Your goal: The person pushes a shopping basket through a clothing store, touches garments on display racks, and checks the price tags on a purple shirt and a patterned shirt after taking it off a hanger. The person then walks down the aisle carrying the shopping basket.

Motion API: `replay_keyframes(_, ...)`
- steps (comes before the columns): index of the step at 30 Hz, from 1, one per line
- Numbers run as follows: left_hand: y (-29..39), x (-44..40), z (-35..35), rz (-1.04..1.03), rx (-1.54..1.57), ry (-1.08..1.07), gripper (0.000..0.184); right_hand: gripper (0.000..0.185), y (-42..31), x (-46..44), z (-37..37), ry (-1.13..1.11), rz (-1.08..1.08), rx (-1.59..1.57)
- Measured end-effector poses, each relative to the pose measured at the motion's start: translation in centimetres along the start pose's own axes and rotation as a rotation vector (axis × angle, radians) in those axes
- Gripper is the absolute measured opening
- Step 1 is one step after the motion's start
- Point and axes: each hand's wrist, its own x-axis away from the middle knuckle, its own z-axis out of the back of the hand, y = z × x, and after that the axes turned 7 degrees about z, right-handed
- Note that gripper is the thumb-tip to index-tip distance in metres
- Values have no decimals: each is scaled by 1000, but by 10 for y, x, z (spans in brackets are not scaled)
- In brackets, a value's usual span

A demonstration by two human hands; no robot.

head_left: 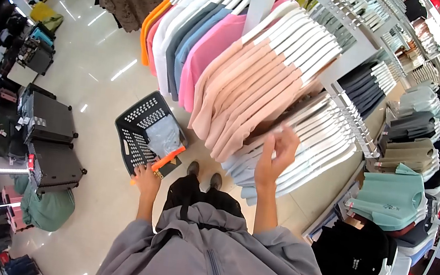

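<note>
My left hand [145, 179] is closed around the orange handle [168, 159] of a black shopping basket [136, 118]. A light grey-blue item in clear plastic [165, 134] lies inside the basket. In front of the hanging clothes, my right hand [279, 151] is raised with its fingers loosely bent and apart, and nothing shows in it. Close to it hang peach shirts [247, 96] on white hangers, and beside them a row of white and pale blue shirts [308, 143]. Whether the fingertips touch the cloth, I cannot tell.
Pink, blue, white and orange shirts [214, 50] hang further along the metal rack [353, 119]. Dark suitcases [53, 118] stand at left on the shiny floor [96, 188]. At right, another rack carries a mint shirt [393, 196] and a black shirt [351, 260].
</note>
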Motion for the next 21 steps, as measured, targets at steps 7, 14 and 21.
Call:
replay_keyframes(7,-48,2,-55,47,58,4,49,10,17,71,-5,-248,-120,37)
replay_keyframes(14,-53,-48,-59,230,6,-179,17,20,43,128,-53,-813,-266,197)
replay_keyframes(21,-78,-89,-55,49,93,-95,13,36,78,176,-146,-1424,-146,409)
